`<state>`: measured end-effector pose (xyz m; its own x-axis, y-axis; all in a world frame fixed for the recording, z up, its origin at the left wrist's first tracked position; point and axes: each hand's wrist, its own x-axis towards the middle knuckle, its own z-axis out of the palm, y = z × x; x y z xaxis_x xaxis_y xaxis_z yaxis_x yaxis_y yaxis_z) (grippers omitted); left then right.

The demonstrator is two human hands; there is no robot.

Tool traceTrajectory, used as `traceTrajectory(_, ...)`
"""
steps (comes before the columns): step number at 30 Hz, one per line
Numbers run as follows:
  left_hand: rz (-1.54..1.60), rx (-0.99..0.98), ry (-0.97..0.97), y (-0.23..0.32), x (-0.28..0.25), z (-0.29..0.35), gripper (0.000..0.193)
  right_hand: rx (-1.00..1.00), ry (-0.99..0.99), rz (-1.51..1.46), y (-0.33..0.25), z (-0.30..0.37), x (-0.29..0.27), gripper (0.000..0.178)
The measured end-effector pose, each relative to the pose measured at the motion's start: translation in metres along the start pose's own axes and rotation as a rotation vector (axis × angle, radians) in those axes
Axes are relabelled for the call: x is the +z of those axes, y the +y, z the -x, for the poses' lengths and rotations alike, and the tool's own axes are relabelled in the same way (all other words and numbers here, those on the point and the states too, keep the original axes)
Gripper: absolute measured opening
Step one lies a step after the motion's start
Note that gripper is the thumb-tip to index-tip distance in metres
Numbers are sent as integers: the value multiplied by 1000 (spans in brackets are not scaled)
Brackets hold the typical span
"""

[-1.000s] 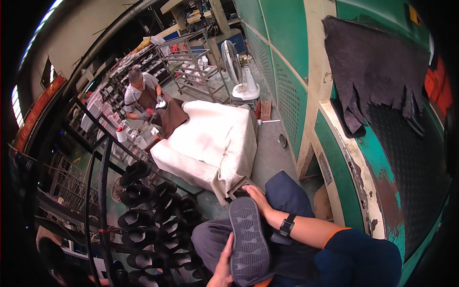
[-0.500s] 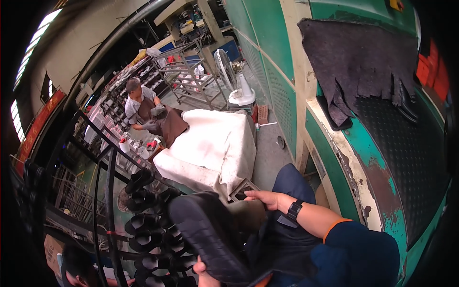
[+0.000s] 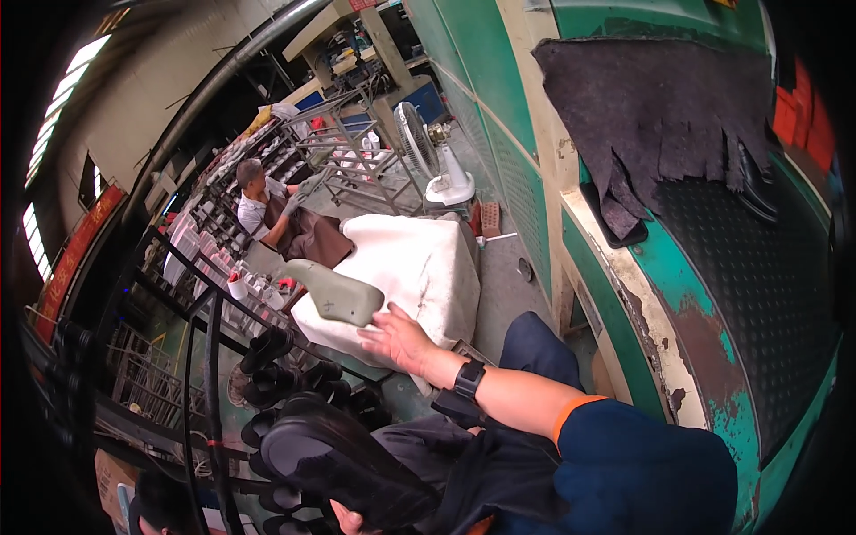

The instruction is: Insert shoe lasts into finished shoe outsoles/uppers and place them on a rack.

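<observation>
A grey-green shoe last [image 3: 334, 294] is over the white-covered table [image 3: 428, 259]; I cannot tell whether it rests on the cloth. My right hand [image 3: 401, 339] reaches out beside the last's near end, its fingers spread and its palm not wrapped around anything. The fingertips are at or just short of the last. Low in the view, my left hand [image 3: 348, 517] grips a black shoe [image 3: 334, 446] over my lap, mostly hidden beneath it with only part showing.
Several black shoes [image 3: 267, 348] hang on a dark metal rack [image 3: 212, 374] at the left. A co-worker [image 3: 267, 205] with gloves sits beyond the table. A fan [image 3: 419, 143] stands behind it. At the right is a green machine [image 3: 704, 312] with a dark leather piece [image 3: 655, 107].
My right hand has moved left and forward from beside the black shoe, and the last is now over the white-covered table. My right fingers have opened. The shoe has shifted left and tilted.
</observation>
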<state>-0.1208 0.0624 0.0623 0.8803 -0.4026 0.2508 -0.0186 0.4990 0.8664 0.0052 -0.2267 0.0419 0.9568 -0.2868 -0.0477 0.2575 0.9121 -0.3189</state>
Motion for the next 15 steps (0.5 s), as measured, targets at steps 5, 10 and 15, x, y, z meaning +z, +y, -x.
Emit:
traceTrajectory(5,-389,200,-72,21,11,-19,98,911,-397,488,28,81,-30,70)
traceTrajectory(10,-1336,254,-516,20,42,-46,100,671,-367,87,11,122,-22,81)
traceTrajectory(15,-1098,301,-211,-31,68,-27,64,94,-189,630,9,135,7,95)
